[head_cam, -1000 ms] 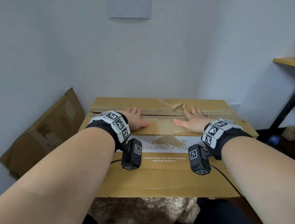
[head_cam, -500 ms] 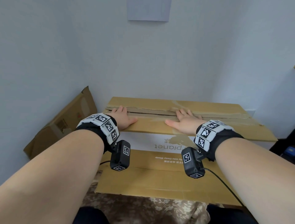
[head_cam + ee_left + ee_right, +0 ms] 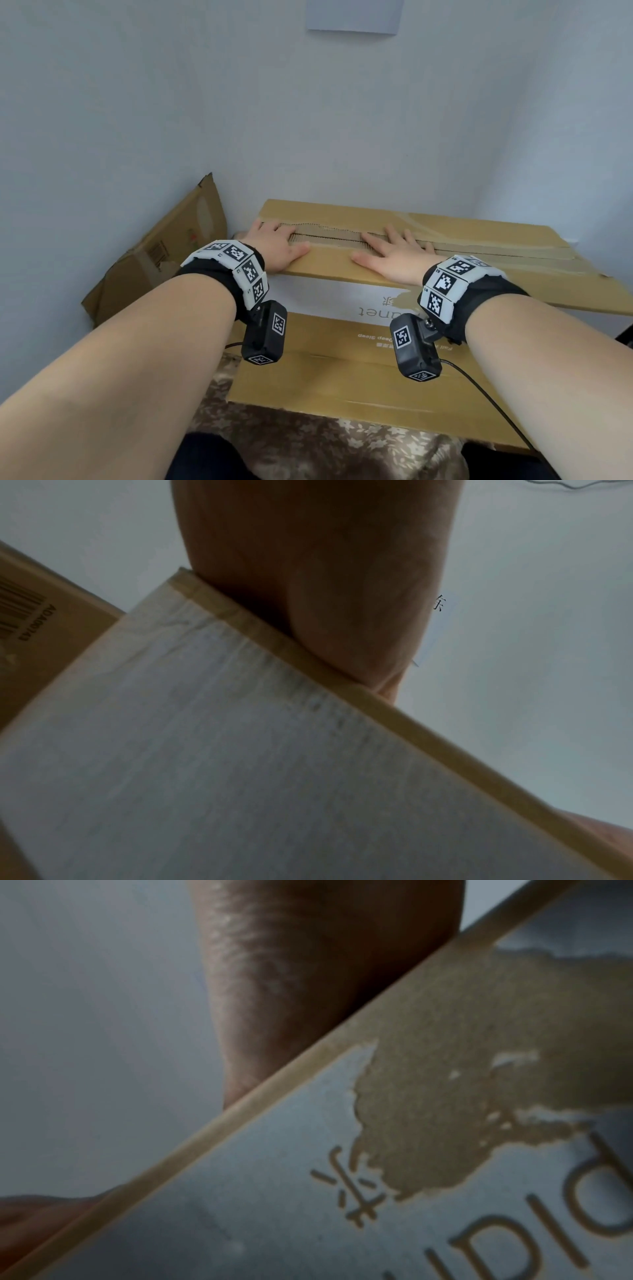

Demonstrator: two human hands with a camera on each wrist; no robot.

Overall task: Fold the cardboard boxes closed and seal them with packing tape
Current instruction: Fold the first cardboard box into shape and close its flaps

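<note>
floor: I see brown patterned fabric (image 3: 308,435) under the box's near edge.
box: large brown corrugated cardboard box (image 3: 342,370) right in front of me, white printed band on its near face, text upside down; part of the white layer is torn off.
left hand (image 3: 274,245): flat, palm down on the near top flap by the box's left end, fingers straight, grasping nothing.
right hand (image 3: 394,255): flat on the same flap nearer the middle, fingers spread reaching the seam, also released.
seam: flaps meet along a ragged torn strip (image 3: 329,236) between my hands.
far left: flattened brown cardboard sheet (image 3: 161,253) leaning on the white wall (image 3: 308,120).
</note>
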